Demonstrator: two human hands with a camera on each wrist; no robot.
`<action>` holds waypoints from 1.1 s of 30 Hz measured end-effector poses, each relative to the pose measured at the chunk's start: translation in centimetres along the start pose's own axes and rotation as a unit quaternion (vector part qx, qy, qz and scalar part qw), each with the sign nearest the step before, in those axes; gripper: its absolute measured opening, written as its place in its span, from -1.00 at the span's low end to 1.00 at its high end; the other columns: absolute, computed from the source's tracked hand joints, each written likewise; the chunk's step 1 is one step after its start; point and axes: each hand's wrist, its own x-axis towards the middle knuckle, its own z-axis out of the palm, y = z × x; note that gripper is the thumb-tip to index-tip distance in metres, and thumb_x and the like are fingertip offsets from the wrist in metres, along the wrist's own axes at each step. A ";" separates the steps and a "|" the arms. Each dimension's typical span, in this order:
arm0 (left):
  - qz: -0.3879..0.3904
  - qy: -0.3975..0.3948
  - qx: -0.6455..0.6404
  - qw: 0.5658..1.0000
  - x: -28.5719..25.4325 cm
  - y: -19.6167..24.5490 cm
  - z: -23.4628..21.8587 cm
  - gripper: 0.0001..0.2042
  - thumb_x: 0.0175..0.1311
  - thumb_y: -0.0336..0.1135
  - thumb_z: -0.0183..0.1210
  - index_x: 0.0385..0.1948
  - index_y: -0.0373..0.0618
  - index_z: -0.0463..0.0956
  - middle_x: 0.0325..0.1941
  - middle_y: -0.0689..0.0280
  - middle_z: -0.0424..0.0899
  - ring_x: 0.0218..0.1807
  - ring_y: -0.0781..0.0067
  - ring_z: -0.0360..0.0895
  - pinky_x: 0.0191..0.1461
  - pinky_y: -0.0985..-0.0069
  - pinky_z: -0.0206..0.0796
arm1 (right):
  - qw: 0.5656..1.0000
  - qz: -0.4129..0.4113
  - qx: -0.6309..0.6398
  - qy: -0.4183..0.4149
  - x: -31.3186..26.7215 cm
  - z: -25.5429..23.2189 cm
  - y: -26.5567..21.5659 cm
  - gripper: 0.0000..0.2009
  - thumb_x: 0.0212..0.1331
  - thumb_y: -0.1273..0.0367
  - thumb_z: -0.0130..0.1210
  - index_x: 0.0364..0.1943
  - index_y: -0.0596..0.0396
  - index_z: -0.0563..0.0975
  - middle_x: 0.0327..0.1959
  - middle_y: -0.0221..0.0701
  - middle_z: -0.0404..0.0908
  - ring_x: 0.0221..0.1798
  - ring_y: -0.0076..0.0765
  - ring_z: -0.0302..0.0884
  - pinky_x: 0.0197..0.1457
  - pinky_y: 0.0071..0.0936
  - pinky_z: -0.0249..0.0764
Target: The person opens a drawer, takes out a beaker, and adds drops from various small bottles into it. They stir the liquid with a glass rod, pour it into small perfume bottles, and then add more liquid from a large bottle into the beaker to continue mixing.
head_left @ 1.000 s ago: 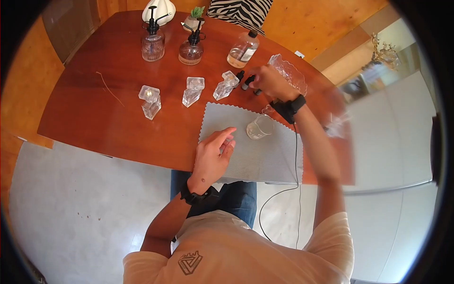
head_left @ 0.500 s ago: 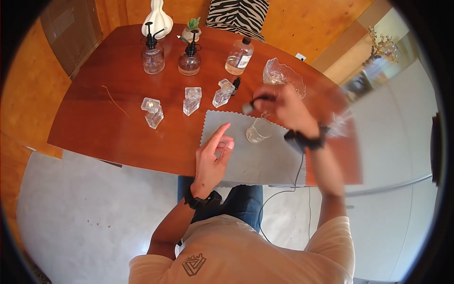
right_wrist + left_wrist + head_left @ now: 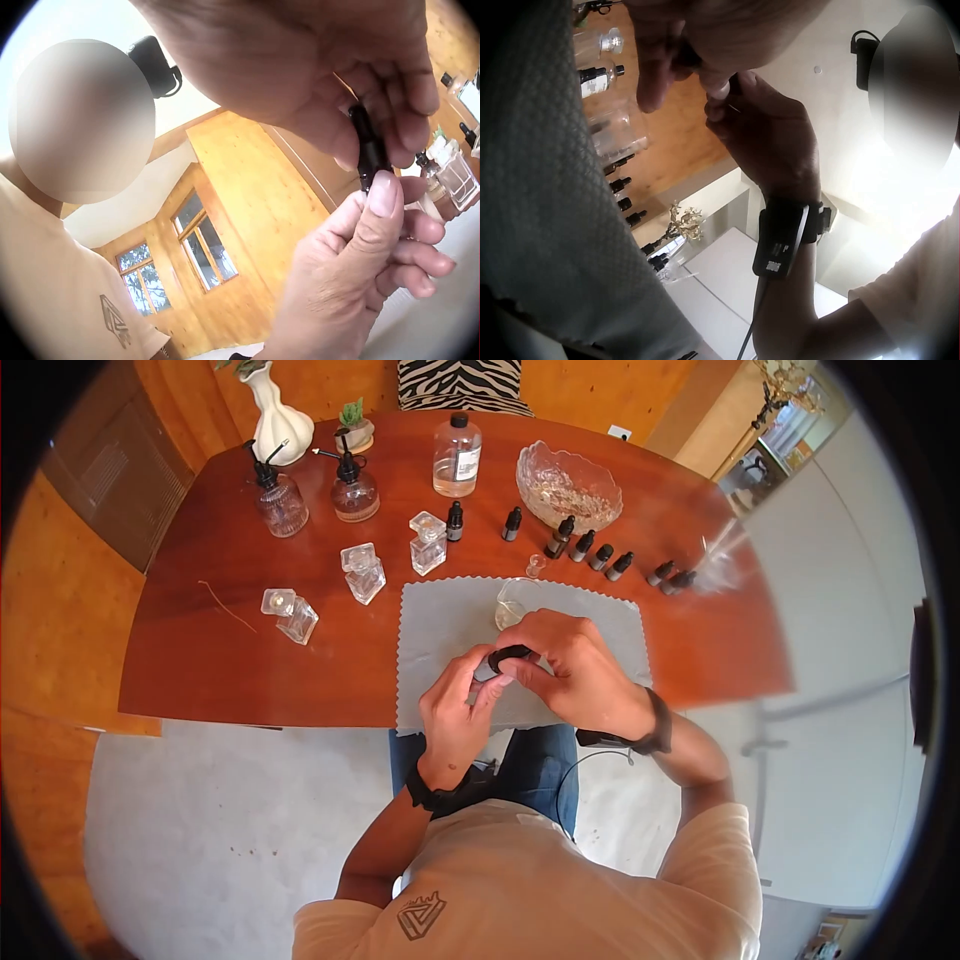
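Note:
In the head view, a small dark bottle [image 3: 484, 669] with a grey label is held between both hands over a grey cloth [image 3: 430, 630]. The left hand [image 3: 455, 712] pinches its body, while the right hand [image 3: 585, 672] grips the black cap [image 3: 512, 653] with thumb and fingers. The right wrist view shows the black dropper top [image 3: 367, 142] between the right hand [image 3: 300, 67] above and the left hand [image 3: 334, 270] below. Just beyond the hands, partly covered by the right one, a glass beaker [image 3: 512, 603] stands on the cloth.
Several small dropper bottles [image 3: 583, 546] line the table beyond the cloth, near a glass bowl [image 3: 570, 495]. Square glass bottles [image 3: 363, 575] stand to the left. Behind are a large bottle [image 3: 456, 465], spray bottles [image 3: 355, 497], a plant pot [image 3: 355, 435] and a white vase [image 3: 280, 430].
The right hand has brought the small bottle from the right down to the left hand, which now pinches it. The head view has shifted, with the tabletop things appearing further left.

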 end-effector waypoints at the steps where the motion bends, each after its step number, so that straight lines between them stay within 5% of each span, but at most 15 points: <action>1: 0.006 0.001 0.004 1.000 -0.1 0.0 0.0 -0.72 0.42 -0.35 0.28 0.07 -0.26 0.56 -0.14 0.08 0.71 -0.26 0.21 0.72 -0.26 0.42 0.53 | 1.000 0.010 0.009 0.007 -0.1 -0.1 -0.1 -0.81 0.13 0.58 0.28 -0.15 0.25 0.63 -0.30 -0.12 0.67 -0.31 0.01 0.61 -0.27 -0.25 0.50; 3: -0.009 -0.017 -0.003 1.000 -0.2 -0.3 0.2 -0.73 0.43 -0.34 0.27 0.06 -0.26 0.56 -0.16 0.09 0.72 -0.28 0.23 0.72 -0.26 0.43 0.54 | 0.999 0.030 0.028 0.020 -0.3 -0.1 -0.7 -0.85 0.10 0.58 0.25 -0.23 0.28 0.61 -0.34 -0.06 0.64 -0.33 0.15 0.58 -0.27 -0.17 0.49; 7: 0.016 -0.049 0.007 0.999 -0.6 -0.7 0.7 -0.75 0.47 -0.32 0.23 0.04 -0.28 0.56 -0.21 0.12 0.72 -0.32 0.33 0.72 -0.29 0.46 0.56 | 1.000 0.012 0.016 -0.005 -1.5 0.2 0.5 -0.83 0.17 0.53 0.31 -0.16 0.22 0.63 -0.29 -0.15 0.67 -0.34 0.02 0.61 -0.28 -0.23 0.51; 9: -0.041 -0.109 -0.091 0.989 -0.6 -0.3 0.5 -0.74 0.50 -0.31 0.20 0.03 -0.32 0.55 -0.25 0.14 0.73 -0.37 0.38 0.71 -0.33 0.49 0.54 | 0.999 -0.031 0.020 -0.007 -1.9 0.0 1.4 -0.83 0.16 0.53 0.31 -0.17 0.20 0.63 -0.28 -0.16 0.67 -0.30 0.05 0.61 -0.25 -0.21 0.50; 13: -0.167 -0.262 -0.261 0.914 0.1 1.2 -1.1 -0.71 0.54 -0.26 0.16 0.00 -0.37 0.55 -0.32 0.19 0.71 -0.43 0.45 0.69 -0.41 0.55 0.52 | 0.991 -0.118 0.033 -0.060 -2.4 -1.5 1.4 -0.83 0.13 0.53 0.30 -0.19 0.19 0.61 -0.35 -0.18 0.61 -0.26 0.10 0.59 -0.23 -0.12 0.48; 16: -0.186 -0.310 -0.360 0.860 0.1 0.7 -1.4 -0.70 0.56 -0.23 0.15 0.01 -0.36 0.55 -0.34 0.19 0.69 -0.42 0.43 0.69 -0.42 0.56 0.52 | 0.985 -0.153 0.059 -0.057 -2.3 -2.2 0.7 -0.85 0.10 0.53 0.27 -0.24 0.18 0.58 -0.39 -0.18 0.54 -0.29 0.15 0.54 -0.25 -0.04 0.45; 21: -0.190 -0.304 -0.324 0.876 0.0 1.2 -0.8 -0.67 0.56 -0.21 0.14 0.02 -0.39 0.52 -0.34 0.16 0.68 -0.40 0.41 0.70 -0.41 0.55 0.54 | 0.991 -0.011 0.030 -0.129 -3.0 -3.3 0.3 -0.69 0.09 0.59 0.31 -0.04 0.22 0.60 -0.21 -0.21 0.60 -0.18 0.07 0.61 -0.18 -0.11 0.49; 27: -0.192 -0.302 -0.317 0.878 0.5 0.9 -1.1 -0.69 0.56 -0.23 0.14 -0.03 -0.41 0.51 -0.30 0.12 0.69 -0.36 0.38 0.72 -0.38 0.54 0.56 | 0.994 -0.084 0.057 -0.035 -2.9 -3.1 0.1 -0.74 0.09 0.62 0.29 -0.11 0.23 0.59 -0.23 -0.18 0.62 -0.25 0.07 0.64 -0.24 -0.14 0.51; 30: -0.198 -0.314 -0.308 0.876 0.9 0.7 -1.3 -0.70 0.55 -0.24 0.15 -0.06 -0.41 0.51 -0.29 0.11 0.70 -0.33 0.37 0.72 -0.35 0.53 0.57 | 0.991 0.037 0.082 -0.096 -2.9 -2.9 0.4 -0.79 0.01 0.60 0.25 -0.23 0.26 0.55 -0.28 -0.10 0.59 -0.22 0.22 0.59 -0.19 -0.04 0.47; 33: -0.202 -0.324 -0.343 0.858 1.2 0.2 -1.4 -0.70 0.54 -0.23 0.16 -0.09 -0.40 0.52 -0.28 0.11 0.70 -0.32 0.35 0.72 -0.32 0.50 0.58 | 0.992 -0.075 0.086 -0.050 -2.5 -2.8 0.9 -0.77 -0.01 0.59 0.27 -0.23 0.27 0.54 -0.31 -0.10 0.60 -0.22 0.23 0.59 -0.17 -0.05 0.47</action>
